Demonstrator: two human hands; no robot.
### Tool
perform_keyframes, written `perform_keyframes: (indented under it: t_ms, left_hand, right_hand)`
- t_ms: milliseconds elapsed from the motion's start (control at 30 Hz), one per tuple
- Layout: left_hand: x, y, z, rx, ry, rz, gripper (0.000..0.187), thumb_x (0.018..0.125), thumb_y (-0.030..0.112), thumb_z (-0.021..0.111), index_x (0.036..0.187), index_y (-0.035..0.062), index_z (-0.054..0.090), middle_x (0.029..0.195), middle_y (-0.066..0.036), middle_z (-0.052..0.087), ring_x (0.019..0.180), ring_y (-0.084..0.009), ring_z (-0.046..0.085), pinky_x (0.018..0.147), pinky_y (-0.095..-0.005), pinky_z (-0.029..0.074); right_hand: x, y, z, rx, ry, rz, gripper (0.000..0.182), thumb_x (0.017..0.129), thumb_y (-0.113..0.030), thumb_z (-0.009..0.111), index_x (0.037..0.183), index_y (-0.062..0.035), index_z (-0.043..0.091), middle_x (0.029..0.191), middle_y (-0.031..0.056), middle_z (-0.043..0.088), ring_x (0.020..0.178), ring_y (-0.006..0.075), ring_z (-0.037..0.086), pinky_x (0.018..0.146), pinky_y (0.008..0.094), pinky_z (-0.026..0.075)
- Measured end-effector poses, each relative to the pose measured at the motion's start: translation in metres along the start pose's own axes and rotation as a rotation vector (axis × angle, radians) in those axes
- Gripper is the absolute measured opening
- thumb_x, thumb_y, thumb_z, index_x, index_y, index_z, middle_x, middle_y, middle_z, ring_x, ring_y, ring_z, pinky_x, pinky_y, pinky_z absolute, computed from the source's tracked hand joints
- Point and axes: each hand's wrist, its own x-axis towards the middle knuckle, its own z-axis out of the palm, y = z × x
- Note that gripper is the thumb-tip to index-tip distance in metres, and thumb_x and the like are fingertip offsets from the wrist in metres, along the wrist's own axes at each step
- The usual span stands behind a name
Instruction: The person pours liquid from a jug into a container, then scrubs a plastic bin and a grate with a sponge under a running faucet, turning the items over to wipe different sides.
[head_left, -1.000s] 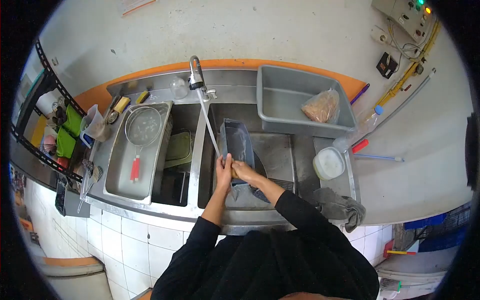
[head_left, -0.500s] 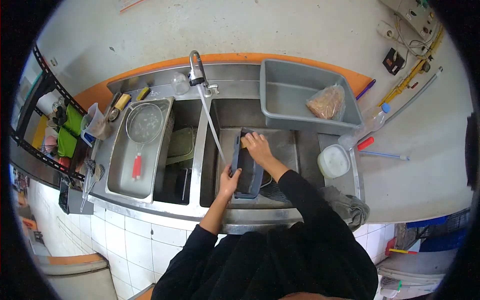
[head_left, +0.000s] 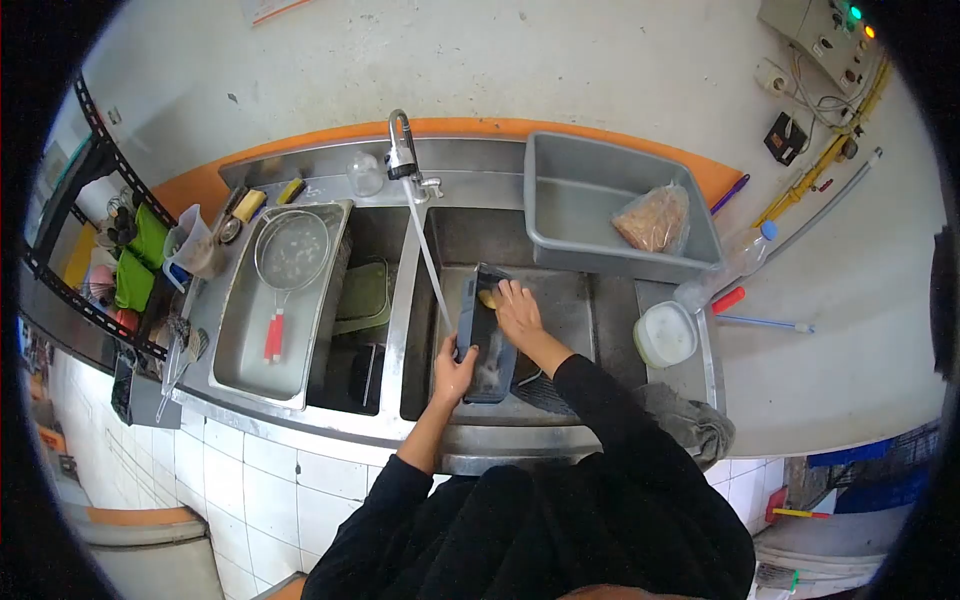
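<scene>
A long dark grey-blue container (head_left: 491, 368) is tilted in the right sink basin (head_left: 560, 290). My left hand (head_left: 454, 372) grips its left wall, the thumb over the rim. Inside the container's upper part, my right hand (head_left: 519, 316) is closed on a small yellow sponge (head_left: 487, 299), pressed to the inner surface. Suds show in the container's lower end. Water runs from the faucet (head_left: 402, 160) in a stream that comes down just above my left hand.
Left of the basins, a steel tray (head_left: 240, 357) holds a strainer (head_left: 292, 250) with red handles. A grey tub (head_left: 575, 190) with a bagged item stands behind right. At right are a white soapy container (head_left: 667, 334), a plastic bottle (head_left: 745, 255) and a grey cloth (head_left: 690, 415).
The container has shifted slightly and its inner lower end shows more suds. My right hand has moved a little, still with the sponge. The camera view has shifted slightly.
</scene>
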Motion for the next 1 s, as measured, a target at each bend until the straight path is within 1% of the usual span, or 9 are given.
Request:
perform_keyframes:
  t_ms: [100, 167, 267, 367, 500, 767, 833, 967, 1000]
  left_hand:
    - [-0.005, 0.01, -0.002, 0.032, 0.006, -0.016, 0.053, 0.076, 0.016, 0.061, 0.117, -0.0096, 0.04, 0.109, -0.022, 0.052, 0.103, -0.0247, 0.05, 0.089, -0.0309, 0.038]
    - [0.003, 0.016, -0.002, 0.069, 0.004, -0.009, 0.054, 0.076, 0.016, 0.062, 0.118, -0.0088, 0.039, 0.111, -0.021, 0.051, 0.105, -0.0242, 0.049, 0.09, -0.0311, 0.037]
    - [0.009, -0.022, -0.004, -0.017, 0.047, -0.008, 0.047, 0.077, 0.012, 0.06, 0.116, -0.0077, 0.041, 0.105, -0.017, 0.054, 0.098, -0.0197, 0.052, 0.085, -0.0283, 0.039]
    - [0.012, -0.017, -0.008, -0.105, 0.095, -0.021, 0.044, 0.078, 0.01, 0.06, 0.115, -0.007, 0.042, 0.104, -0.015, 0.055, 0.096, -0.018, 0.052, 0.083, -0.0267, 0.04]
    - [0.011, -0.025, -0.008, 0.012, 0.03, 0.077, 0.044, 0.077, 0.01, 0.06, 0.114, -0.0072, 0.042, 0.103, -0.014, 0.055, 0.096, -0.0173, 0.052, 0.083, -0.026, 0.04]
    - [0.025, -0.031, -0.007, -0.059, 0.069, -0.006, 0.045, 0.079, 0.014, 0.061, 0.114, -0.0075, 0.043, 0.099, -0.012, 0.057, 0.091, -0.0161, 0.054, 0.081, -0.0239, 0.04]
    - [0.026, -0.026, -0.003, -0.155, 0.123, -0.029, 0.049, 0.078, 0.017, 0.063, 0.115, -0.0075, 0.043, 0.098, -0.012, 0.057, 0.088, -0.0154, 0.054, 0.079, -0.023, 0.041]
    - [0.033, -0.022, -0.002, -0.212, 0.121, -0.049, 0.052, 0.078, 0.024, 0.064, 0.114, -0.0074, 0.045, 0.101, -0.012, 0.056, 0.09, -0.0156, 0.052, 0.079, -0.0237, 0.04]
    - [0.032, -0.012, -0.004, -0.263, 0.116, -0.129, 0.054, 0.077, 0.027, 0.065, 0.113, -0.0081, 0.046, 0.1, -0.013, 0.056, 0.091, -0.0159, 0.052, 0.079, -0.025, 0.04]
  right_hand:
    - [0.0, -0.005, -0.002, -0.137, 0.123, -0.093, 0.027, 0.068, -0.019, 0.058, 0.086, 0.0007, 0.06, 0.1, 0.0105, 0.045, 0.094, 0.0254, 0.041, 0.078, 0.0334, 0.035]
    - [0.001, -0.017, -0.011, 0.009, -0.089, 0.11, 0.029, 0.07, -0.021, 0.057, 0.091, -0.0008, 0.059, 0.1, 0.0133, 0.046, 0.096, 0.0257, 0.041, 0.076, 0.0356, 0.035]
    - [-0.011, -0.032, -0.032, 0.086, -0.239, 0.113, 0.033, 0.071, -0.021, 0.057, 0.095, 0.0019, 0.058, 0.101, 0.0136, 0.046, 0.097, 0.0259, 0.04, 0.078, 0.0355, 0.034]
    - [-0.029, -0.043, -0.019, 0.087, -0.179, 0.029, 0.035, 0.071, -0.022, 0.057, 0.096, 0.0026, 0.057, 0.099, 0.0136, 0.046, 0.097, 0.0264, 0.041, 0.078, 0.0357, 0.034]
    - [0.008, -0.024, -0.011, 0.026, -0.049, 0.128, 0.039, 0.071, -0.021, 0.056, 0.102, 0.0022, 0.055, 0.097, 0.0129, 0.046, 0.096, 0.0261, 0.041, 0.078, 0.0353, 0.034]
    - [-0.005, -0.033, -0.009, -0.106, -0.109, -0.013, 0.031, 0.075, -0.023, 0.052, 0.096, -0.0005, 0.058, 0.097, 0.0128, 0.051, 0.097, 0.0247, 0.044, 0.081, 0.034, 0.035]
    - [-0.018, -0.04, -0.004, -0.1, -0.362, -0.187, 0.029, 0.075, -0.022, 0.052, 0.094, -0.0023, 0.059, 0.088, 0.0115, 0.057, 0.091, 0.025, 0.05, 0.08, 0.0337, 0.038]
    - [-0.034, -0.046, -0.008, 0.081, -0.438, -0.222, 0.025, 0.077, -0.019, 0.049, 0.091, -0.0012, 0.057, 0.079, 0.0143, 0.06, 0.081, 0.0298, 0.057, 0.073, 0.0392, 0.043]
    - [-0.034, -0.049, -0.02, 0.256, -0.547, -0.155, 0.025, 0.078, -0.02, 0.047, 0.092, -0.0002, 0.054, 0.08, 0.0172, 0.06, 0.08, 0.0329, 0.057, 0.071, 0.0423, 0.044]
